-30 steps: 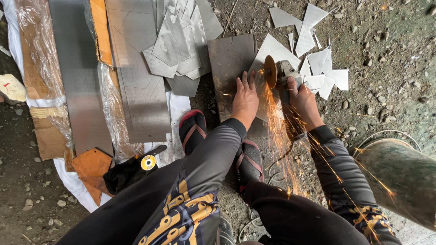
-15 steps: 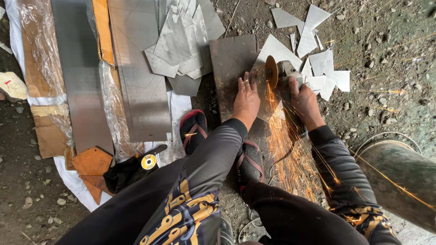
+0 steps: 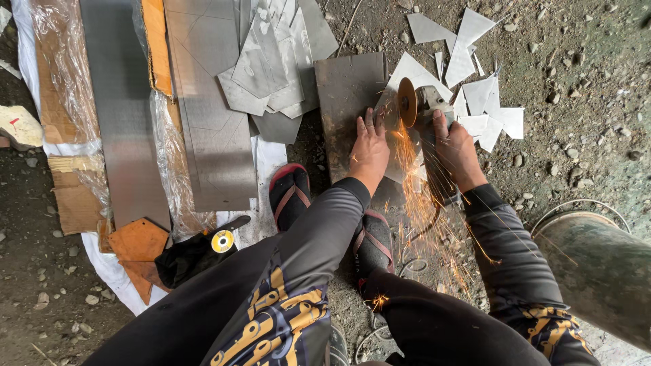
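Head view, centre of the frame: the right hand (image 3: 456,148) is wrapped around an angle grinder (image 3: 424,108), whose orange disc (image 3: 407,102) stands on edge just above the fingers. Sparks (image 3: 424,203) stream down toward the bottom of the frame. The left hand (image 3: 369,146) lies flat, fingers spread, pressing on a dark steel plate (image 3: 346,95) on the ground, just left of the disc. Light metal offcuts (image 3: 485,102) lie scattered at upper right. Long steel sheets (image 3: 210,135) lie at upper left on plastic wrap. Below the left hand are two red-strapped sandals (image 3: 290,193), and a yellow tape measure (image 3: 222,240) sits at lower left.
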